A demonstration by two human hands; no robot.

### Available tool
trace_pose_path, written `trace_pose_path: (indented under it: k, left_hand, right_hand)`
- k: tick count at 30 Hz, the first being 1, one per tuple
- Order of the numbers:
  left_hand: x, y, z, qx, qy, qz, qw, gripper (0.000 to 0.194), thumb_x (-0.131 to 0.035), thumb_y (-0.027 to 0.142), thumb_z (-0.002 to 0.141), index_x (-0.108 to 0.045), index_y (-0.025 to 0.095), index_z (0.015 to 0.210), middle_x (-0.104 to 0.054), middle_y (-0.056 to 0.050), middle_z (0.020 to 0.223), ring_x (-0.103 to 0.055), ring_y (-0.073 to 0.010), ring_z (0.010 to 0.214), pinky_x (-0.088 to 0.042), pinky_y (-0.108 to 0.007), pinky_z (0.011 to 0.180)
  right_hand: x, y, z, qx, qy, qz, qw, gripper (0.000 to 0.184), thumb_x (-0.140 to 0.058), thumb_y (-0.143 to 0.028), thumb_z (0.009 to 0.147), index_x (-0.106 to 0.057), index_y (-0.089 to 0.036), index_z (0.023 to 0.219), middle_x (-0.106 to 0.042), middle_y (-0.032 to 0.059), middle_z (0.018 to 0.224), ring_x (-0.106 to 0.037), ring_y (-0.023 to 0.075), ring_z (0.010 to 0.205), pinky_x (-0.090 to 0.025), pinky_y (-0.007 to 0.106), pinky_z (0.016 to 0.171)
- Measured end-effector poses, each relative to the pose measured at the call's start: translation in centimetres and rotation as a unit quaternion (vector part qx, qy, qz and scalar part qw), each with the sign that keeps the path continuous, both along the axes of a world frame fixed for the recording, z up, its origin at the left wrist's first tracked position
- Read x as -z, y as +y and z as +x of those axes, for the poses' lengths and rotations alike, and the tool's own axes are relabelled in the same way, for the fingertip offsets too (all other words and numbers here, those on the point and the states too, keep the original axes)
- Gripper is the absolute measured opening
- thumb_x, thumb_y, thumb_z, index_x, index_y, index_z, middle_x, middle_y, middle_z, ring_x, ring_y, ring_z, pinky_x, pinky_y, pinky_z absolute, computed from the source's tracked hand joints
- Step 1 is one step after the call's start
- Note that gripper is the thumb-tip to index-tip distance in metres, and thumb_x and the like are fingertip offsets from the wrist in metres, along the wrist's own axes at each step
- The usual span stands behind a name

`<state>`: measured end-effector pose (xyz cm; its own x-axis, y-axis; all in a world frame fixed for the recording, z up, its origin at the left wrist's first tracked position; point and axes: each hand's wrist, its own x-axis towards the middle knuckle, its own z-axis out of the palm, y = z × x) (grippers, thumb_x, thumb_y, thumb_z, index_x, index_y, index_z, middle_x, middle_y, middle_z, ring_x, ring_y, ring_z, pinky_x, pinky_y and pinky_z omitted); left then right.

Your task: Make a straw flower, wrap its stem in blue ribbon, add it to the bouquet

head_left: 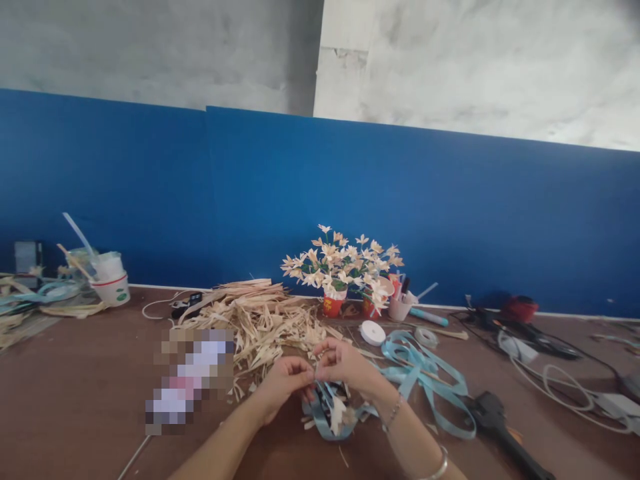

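My left hand (pixel 286 388) and my right hand (pixel 346 365) meet over the front middle of the table, thumbs and fingertips pinched close together. Whatever sits between the fingertips is too small to make out. Right under them lie a loop of light blue ribbon (pixel 334 437) and a pale husk flower (pixel 340 417), partly covered by the hands. Just beyond the fingers spreads a heap of dry, straw-coloured husk strips (pixel 270 320). Looser loops of light blue ribbon (pixel 425 363) lie to the right of my right wrist.
Husk flowers (pixel 345 260) stand in red cups (pixel 333 305) by the blue partition (pixel 425 200). A white ribbon roll (pixel 373 333) and a tape roll (pixel 426 338) lie nearby. Rightward are a black handled tool (pixel 493 413) and cables (pixel 550 380). A white cup (pixel 111 291) stands left, a blurred-out object (pixel 193 380) nearer.
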<state>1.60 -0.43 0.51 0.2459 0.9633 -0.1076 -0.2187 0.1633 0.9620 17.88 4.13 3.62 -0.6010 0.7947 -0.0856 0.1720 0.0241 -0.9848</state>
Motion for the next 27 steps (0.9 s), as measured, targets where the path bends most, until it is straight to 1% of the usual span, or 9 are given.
trace_pose_path:
  k: [6,9,11,14,16,18,20,23,27]
  left_hand:
    - [0.3,-0.1,0.2,0.014,0.002,-0.017,1.000,0.035,-0.072,0.044,0.056,-0.057,0.013,0.062,-0.060,-0.001,0.048,-0.054,-0.0111,0.042,-0.040,-0.022,0.047]
    - [0.2,-0.3,0.2,0.026,0.003,-0.030,0.999,0.032,-0.073,0.041,0.056,-0.058,0.013,0.061,-0.061,-0.001,0.047,-0.054,-0.0113,0.041,-0.040,-0.022,0.046]
    - [0.1,-0.5,0.2,0.038,0.008,-0.035,0.999,0.030,-0.073,0.039,0.056,-0.060,0.012,0.060,-0.062,-0.002,0.049,-0.054,-0.0109,0.041,-0.040,-0.022,0.046]
    - [-0.1,-0.6,0.2,0.042,0.017,-0.037,0.998,0.031,-0.073,0.040,0.055,-0.060,0.013,0.058,-0.062,-0.002,0.049,-0.055,-0.0114,0.042,-0.041,-0.023,0.047]
    - [-0.1,-0.6,0.2,0.049,0.019,-0.038,0.998,0.032,-0.074,0.042,0.053,-0.059,0.013,0.057,-0.061,-0.002,0.048,-0.056,-0.0121,0.043,-0.042,-0.023,0.047]
    - [0.0,-0.5,0.3,0.049,0.014,-0.040,0.998,0.034,-0.075,0.042,0.051,-0.058,0.013,0.056,-0.060,-0.001,0.048,-0.056,-0.0123,0.042,-0.042,-0.024,0.047]
    - [0.1,-0.3,0.3,0.034,0.001,-0.040,0.999,0.034,-0.075,0.041,0.051,-0.056,0.014,0.056,-0.059,0.000,0.048,-0.055,-0.0119,0.042,-0.042,-0.023,0.047]
    - [0.1,-0.1,0.1,-0.003,-0.022,-0.028,0.999,0.031,-0.073,0.038,0.054,-0.055,0.014,0.059,-0.060,0.000,0.049,-0.055,-0.0112,0.043,-0.041,-0.022,0.047]
    - [0.0,0.3,-0.3,-0.043,-0.032,-0.013,0.998,0.027,-0.071,0.036,0.059,-0.056,0.013,0.063,-0.061,0.000,0.052,-0.056,-0.0102,0.046,-0.041,-0.021,0.049]
  right_hand:
    - [-0.3,-0.4,0.2,-0.041,-0.046,0.019,0.998,0.048,-0.070,-0.018,0.055,-0.048,-0.018,0.097,-0.054,-0.0093,0.056,-0.047,0.0063,0.050,-0.032,0.016,0.048]
    - [-0.6,-1.0,-0.1,-0.038,-0.117,0.083,0.989,0.051,-0.068,-0.014,0.054,-0.047,-0.018,0.100,-0.054,-0.0088,0.057,-0.049,0.0079,0.051,-0.032,0.016,0.047]
    - [-0.9,-1.7,-0.4,-0.023,-0.183,0.155,0.971,0.050,-0.063,-0.010,0.056,-0.047,-0.019,0.103,-0.055,-0.0073,0.059,-0.051,0.0095,0.053,-0.032,0.017,0.048]
    - [-1.6,-3.0,-1.1,-0.010,-0.277,0.260,0.925,0.051,-0.053,-0.004,0.058,-0.047,-0.019,0.106,-0.058,-0.0035,0.064,-0.054,0.0124,0.060,-0.032,0.018,0.052]
    - [-2.2,-3.7,-1.5,-0.015,-0.320,0.304,0.897,0.050,-0.049,-0.004,0.060,-0.047,-0.019,0.107,-0.060,-0.0004,0.068,-0.055,0.0144,0.065,-0.032,0.020,0.054]
    - [-2.7,-4.0,-1.7,-0.024,-0.343,0.326,0.881,0.048,-0.047,-0.004,0.062,-0.047,-0.018,0.108,-0.061,0.0019,0.071,-0.056,0.0157,0.068,-0.032,0.021,0.055]
    - [-3.0,-4.0,-1.9,-0.025,-0.343,0.332,0.878,0.049,-0.047,-0.005,0.062,-0.047,-0.018,0.109,-0.061,0.0025,0.072,-0.057,0.0160,0.069,-0.032,0.021,0.057]
    - [-2.9,-3.7,-1.7,0.006,-0.316,0.311,0.896,0.049,-0.049,-0.006,0.060,-0.048,-0.019,0.108,-0.062,0.0006,0.070,-0.056,0.0145,0.066,-0.033,0.020,0.056]
    - [-1.9,-3.2,-1.1,0.079,-0.313,0.275,0.906,0.028,-0.055,-0.017,0.061,-0.057,-0.019,0.090,-0.063,-0.0001,0.066,-0.056,0.0139,0.060,-0.032,0.020,0.054]
